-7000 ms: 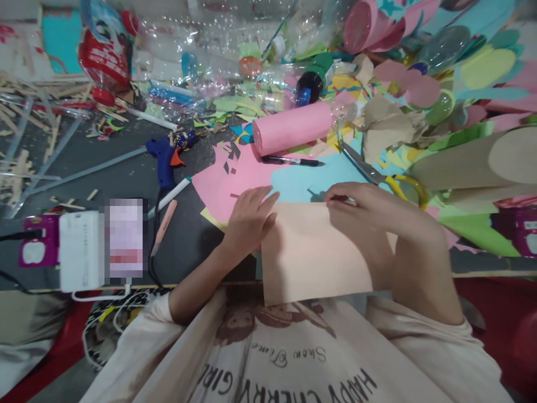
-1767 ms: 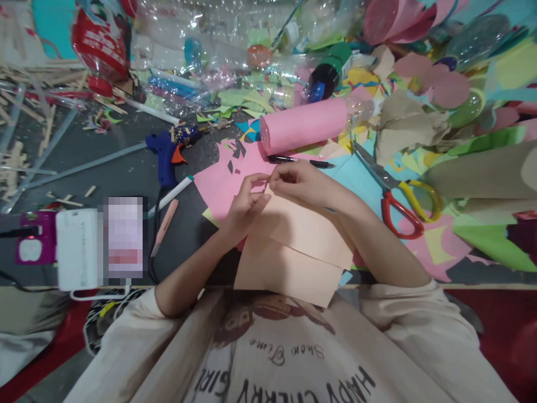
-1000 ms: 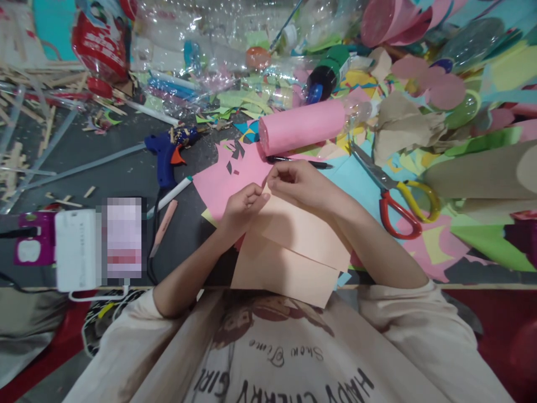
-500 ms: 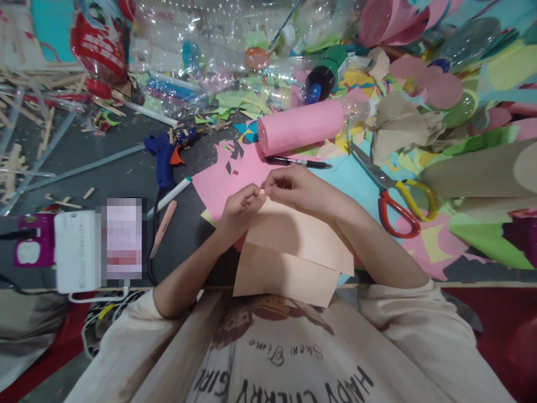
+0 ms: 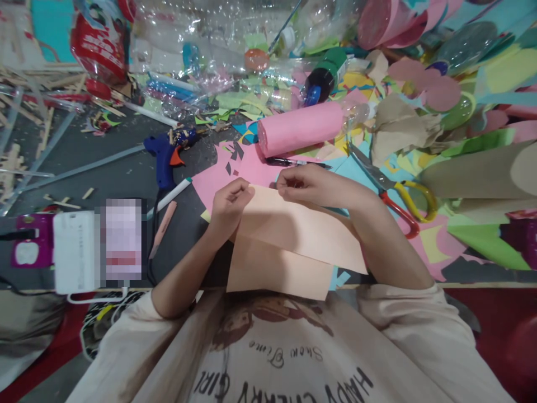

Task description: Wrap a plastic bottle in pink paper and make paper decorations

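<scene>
A peach paper sheet (image 5: 289, 246) lies folded over itself at the table's near edge, its upper layer slanting down to the right. My left hand (image 5: 226, 204) pinches the fold's top left corner. My right hand (image 5: 312, 187) pinches the same top edge a little to the right, fingers curled. Under the sheet lie pink paper (image 5: 222, 179) and light blue paper (image 5: 356, 170).
A black pen (image 5: 296, 162) and a pink paper roll (image 5: 302, 127) lie just beyond my hands. Red-and-yellow scissors (image 5: 398, 196) sit to the right. A blue glue gun (image 5: 165, 159), a white power strip (image 5: 73, 252) and a phone (image 5: 121, 238) are on the left. Bottles and paper scraps crowd the back.
My hands have moved apart along the fold's top edge, the left one shifting left. The upper layer has swung wider and reaches further right. Earlier the sheet lay flat and unfolded.
</scene>
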Demonstrator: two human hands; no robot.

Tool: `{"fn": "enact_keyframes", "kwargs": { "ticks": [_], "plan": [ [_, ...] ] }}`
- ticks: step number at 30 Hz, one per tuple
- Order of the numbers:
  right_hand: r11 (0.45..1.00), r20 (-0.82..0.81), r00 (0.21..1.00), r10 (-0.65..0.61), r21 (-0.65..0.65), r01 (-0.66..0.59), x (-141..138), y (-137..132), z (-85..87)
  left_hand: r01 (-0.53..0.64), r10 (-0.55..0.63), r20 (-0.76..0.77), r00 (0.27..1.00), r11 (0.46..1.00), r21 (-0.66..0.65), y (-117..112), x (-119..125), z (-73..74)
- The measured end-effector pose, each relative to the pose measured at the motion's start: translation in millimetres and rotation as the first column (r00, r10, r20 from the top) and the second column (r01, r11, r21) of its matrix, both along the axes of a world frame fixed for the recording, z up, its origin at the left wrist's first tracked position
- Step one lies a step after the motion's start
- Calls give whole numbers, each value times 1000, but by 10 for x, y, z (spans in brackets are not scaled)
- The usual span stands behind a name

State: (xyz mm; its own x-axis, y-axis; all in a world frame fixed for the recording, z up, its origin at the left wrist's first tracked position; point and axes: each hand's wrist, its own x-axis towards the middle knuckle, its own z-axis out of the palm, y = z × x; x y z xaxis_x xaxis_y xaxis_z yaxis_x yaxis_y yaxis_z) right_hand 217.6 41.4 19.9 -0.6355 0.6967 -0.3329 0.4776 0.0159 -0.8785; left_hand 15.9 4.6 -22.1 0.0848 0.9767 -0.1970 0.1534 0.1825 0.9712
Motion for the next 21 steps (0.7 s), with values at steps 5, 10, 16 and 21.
{"fn": "enact_keyframes", "kwargs": {
  "ticks": [5,10,16,21],
  "plan": [
    [999,35,998,49,12,-49,-42,-30,-18,166,-167,2,986,980,-108,35,-36,29],
    [997,70,995,72,35,-75,-104,-59,-4,290,-294,-129,947,956,-47,21,-37,46],
    [998,118,993,31,58,-38,-51,-51,51,140,-140,-154,978,990,-13,30,-75,35],
    [990,180,979,100,81,-116,208,71,82,50,-36,-183,982,996,72,42,-119,73]
  ]
}}
